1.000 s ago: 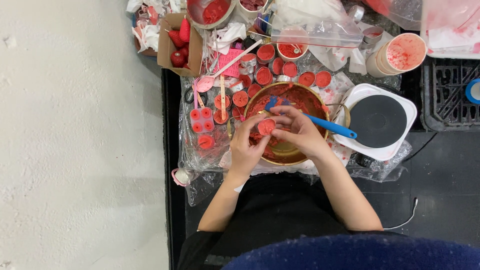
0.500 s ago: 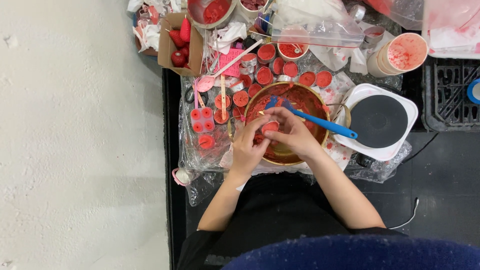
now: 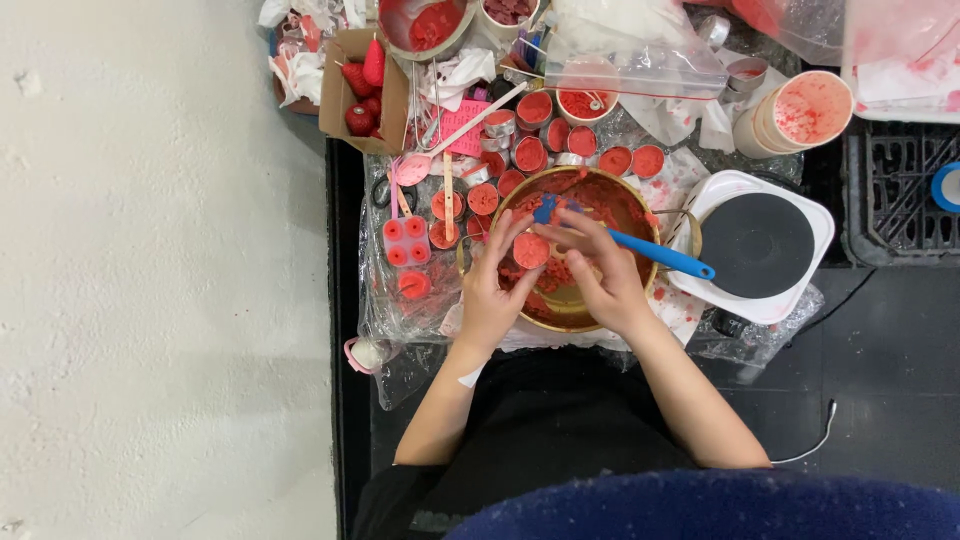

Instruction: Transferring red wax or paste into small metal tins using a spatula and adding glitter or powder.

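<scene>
Small red-filled cups point(image 3: 530, 140) crowd behind the bowl point(image 3: 575, 300), a hotplate point(image 3: 765, 245) blocks its right; nearside lies open.

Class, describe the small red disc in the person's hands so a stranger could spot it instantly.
Find the round brass bowl beside the white hotplate. Over it, both hands pinch a small red disc. Unlike the red-filled cups behind the bowl, it is held off the table.
</scene>
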